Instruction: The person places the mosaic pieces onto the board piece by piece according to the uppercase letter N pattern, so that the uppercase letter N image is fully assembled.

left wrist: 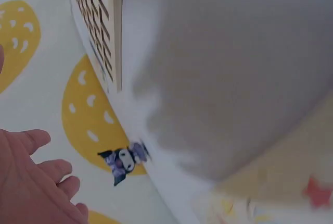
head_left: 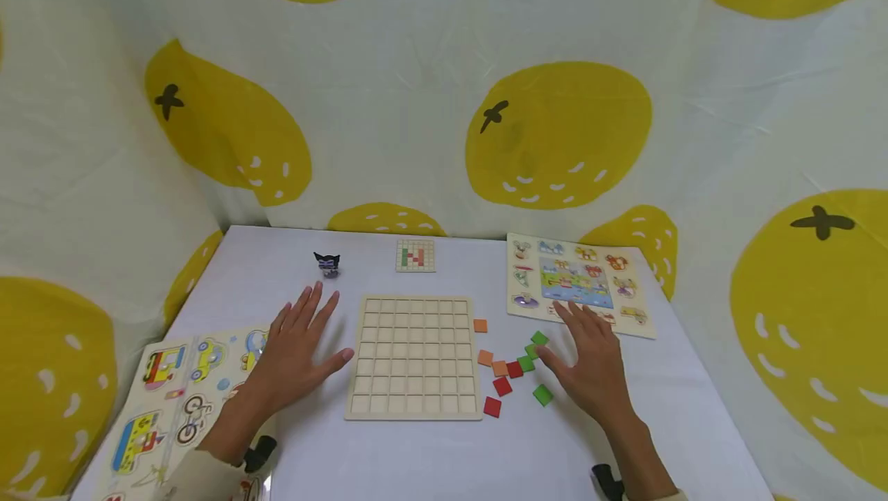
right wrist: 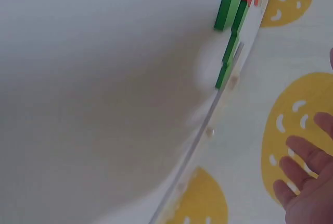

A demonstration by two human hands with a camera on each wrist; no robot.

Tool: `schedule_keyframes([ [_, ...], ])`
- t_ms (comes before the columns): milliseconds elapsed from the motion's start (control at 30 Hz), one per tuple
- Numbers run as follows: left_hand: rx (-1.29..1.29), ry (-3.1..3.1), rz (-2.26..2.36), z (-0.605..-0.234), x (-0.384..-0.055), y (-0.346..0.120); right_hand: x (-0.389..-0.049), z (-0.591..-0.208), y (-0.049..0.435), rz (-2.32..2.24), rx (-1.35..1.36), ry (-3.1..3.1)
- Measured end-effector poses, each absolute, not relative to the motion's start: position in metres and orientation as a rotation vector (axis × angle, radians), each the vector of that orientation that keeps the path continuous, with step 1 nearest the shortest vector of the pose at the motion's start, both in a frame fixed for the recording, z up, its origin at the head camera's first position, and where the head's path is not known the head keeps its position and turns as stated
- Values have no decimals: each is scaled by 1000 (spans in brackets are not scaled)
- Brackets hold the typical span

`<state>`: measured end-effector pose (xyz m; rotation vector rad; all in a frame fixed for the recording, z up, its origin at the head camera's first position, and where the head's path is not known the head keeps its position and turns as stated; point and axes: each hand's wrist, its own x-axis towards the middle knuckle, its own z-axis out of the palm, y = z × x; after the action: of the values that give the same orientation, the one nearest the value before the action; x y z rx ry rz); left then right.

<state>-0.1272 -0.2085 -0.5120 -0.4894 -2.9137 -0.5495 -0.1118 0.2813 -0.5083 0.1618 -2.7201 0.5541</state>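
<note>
A wooden grid board [head_left: 413, 358] with bare square cells lies in the middle of the white table. To its left, my left hand [head_left: 300, 347] is spread with straight fingers and holds nothing. My right hand [head_left: 586, 362] hovers with fingers extended at the right, its thumb beside the loose square tiles. Green tiles [head_left: 543, 395], red tiles [head_left: 502, 386] and orange tiles [head_left: 486, 358] lie scattered between the board and that hand. In the right wrist view, green tiles [right wrist: 228, 8] stand out along the table, apart from the fingers.
A small pattern card [head_left: 415, 256] with green and red squares lies behind the board. Left of it stands a dark-eared figurine [head_left: 327, 264]. A picture puzzle board [head_left: 516, 297] lies at the back right; a vehicle puzzle board [head_left: 169, 401] lies at the front left, partly under the left forearm.
</note>
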Motion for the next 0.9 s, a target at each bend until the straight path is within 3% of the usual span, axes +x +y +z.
schedule_keyframes([
  [300,-606,-2928,-942,-535,-120,-193,-119,-516,247,900,215,-2690],
  [900,-693,-3006,-1013,-545,-119,-191,-164,-525,217,1068,113,-2949],
])
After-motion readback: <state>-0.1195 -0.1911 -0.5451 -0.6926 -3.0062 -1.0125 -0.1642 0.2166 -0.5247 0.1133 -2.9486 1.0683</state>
